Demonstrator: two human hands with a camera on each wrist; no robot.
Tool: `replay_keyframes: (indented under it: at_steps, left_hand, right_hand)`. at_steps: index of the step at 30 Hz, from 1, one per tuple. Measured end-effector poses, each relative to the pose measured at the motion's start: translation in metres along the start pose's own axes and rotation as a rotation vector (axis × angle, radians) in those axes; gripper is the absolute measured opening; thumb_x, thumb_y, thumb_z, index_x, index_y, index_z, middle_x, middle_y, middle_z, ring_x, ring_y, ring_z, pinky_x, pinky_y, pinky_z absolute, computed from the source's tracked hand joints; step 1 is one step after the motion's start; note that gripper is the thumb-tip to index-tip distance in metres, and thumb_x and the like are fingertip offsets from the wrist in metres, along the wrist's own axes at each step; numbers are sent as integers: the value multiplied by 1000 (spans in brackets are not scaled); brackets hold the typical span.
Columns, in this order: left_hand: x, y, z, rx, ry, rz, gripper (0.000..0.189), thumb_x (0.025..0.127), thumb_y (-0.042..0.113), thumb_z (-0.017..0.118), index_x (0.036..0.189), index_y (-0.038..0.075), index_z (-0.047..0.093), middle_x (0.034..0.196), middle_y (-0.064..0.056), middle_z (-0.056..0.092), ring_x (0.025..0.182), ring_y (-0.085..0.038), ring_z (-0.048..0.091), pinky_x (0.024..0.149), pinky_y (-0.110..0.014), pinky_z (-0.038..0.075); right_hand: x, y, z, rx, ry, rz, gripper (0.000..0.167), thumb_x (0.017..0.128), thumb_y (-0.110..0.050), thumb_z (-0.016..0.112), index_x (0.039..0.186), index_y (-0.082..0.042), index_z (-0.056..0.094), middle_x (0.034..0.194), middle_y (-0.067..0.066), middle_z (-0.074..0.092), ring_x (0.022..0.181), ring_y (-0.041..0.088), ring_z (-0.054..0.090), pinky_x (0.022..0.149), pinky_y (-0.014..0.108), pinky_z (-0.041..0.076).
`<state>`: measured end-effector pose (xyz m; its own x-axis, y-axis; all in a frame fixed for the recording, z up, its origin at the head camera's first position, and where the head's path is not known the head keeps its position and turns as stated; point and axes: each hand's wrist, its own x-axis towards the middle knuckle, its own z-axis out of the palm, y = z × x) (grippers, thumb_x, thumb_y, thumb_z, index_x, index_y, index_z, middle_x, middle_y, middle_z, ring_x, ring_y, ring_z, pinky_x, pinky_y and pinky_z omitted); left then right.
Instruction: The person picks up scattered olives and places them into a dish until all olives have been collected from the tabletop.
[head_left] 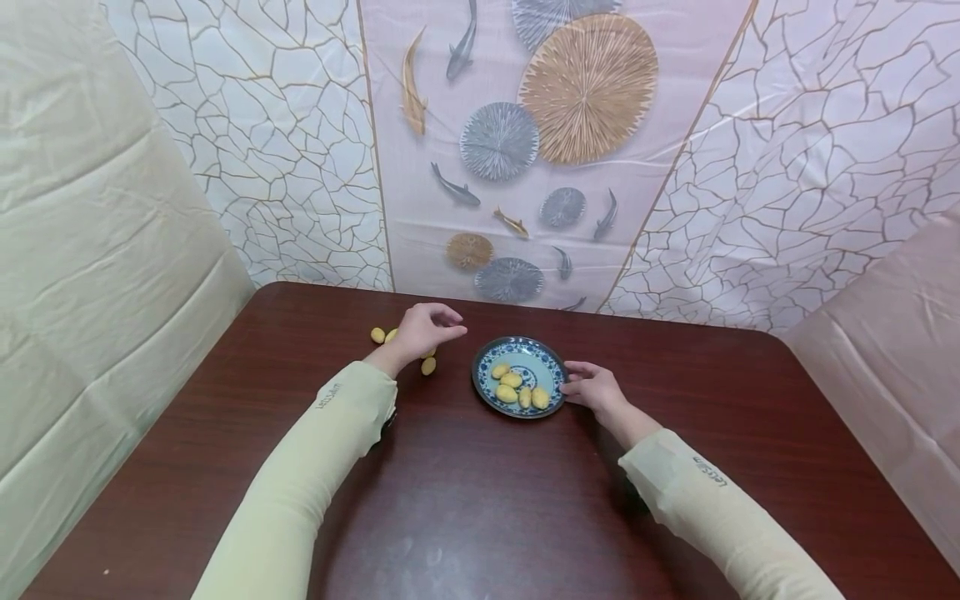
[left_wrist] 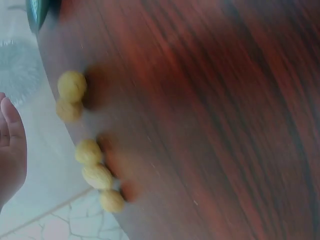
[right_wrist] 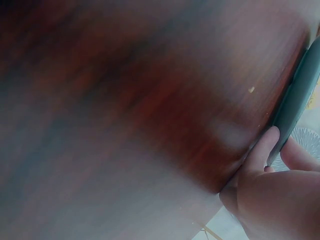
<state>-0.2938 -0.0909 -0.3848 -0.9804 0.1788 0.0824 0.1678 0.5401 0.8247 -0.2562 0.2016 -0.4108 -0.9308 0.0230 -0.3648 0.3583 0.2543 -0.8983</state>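
Note:
A blue-and-white patterned plate (head_left: 536,357) with a dark rim stands on the table. Several small yellow oval fruits (head_left: 506,393) lie on it, mostly at its near side. My right hand (head_left: 596,390) pinches the plate's right edge; the right wrist view shows the thumb and fingers on either side of the plate's side (right_wrist: 297,95). Between the plate and a loose group of yellow fruits (left_wrist: 97,176) on the table, my left hand (head_left: 426,329) hovers with relaxed fingers, thumb apart, holding nothing. In the head view its wrist partly hides that group.
The dark reddish-brown table (head_left: 450,500) has rounded far corners. Behind it hangs a patterned cloth (head_left: 300,150) with fish and round motifs. Pale padded covers (head_left: 97,250) stand along the left and right sides.

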Motion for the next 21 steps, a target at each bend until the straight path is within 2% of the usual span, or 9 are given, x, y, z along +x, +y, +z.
replay_keyframes:
  at_steps: [7, 14, 21]
  left_hand:
    - [-5, -18, -5, -1, 21, -57, 32, 84, 24, 69, 109, 4, 66, 106, -12, 68, 95, -23, 62, 80, -32, 51]
    - [-8, -30, -6, 11, 63, -75, 33, 86, 21, 67, 113, 2, 65, 109, -14, 67, 101, -25, 63, 89, -37, 49]
    - [-14, -37, -8, 53, 34, -85, 33, 89, 20, 64, 114, -1, 64, 111, -16, 67, 104, -27, 62, 91, -38, 47]
  right_hand:
    - [0, 2, -1, 13, -6, -3, 55, 85, 8, 57, 138, 4, 41, 113, 15, 46, 74, 5, 55, 69, 20, 54]
    - [0, 1, -1, 8, -6, -6, 54, 86, 8, 56, 137, 3, 41, 115, 16, 46, 74, 5, 56, 71, 21, 54]
    - [0, 0, -1, 0, -10, -7, 54, 86, 7, 56, 137, 3, 41, 113, 15, 47, 76, 6, 55, 71, 21, 54]
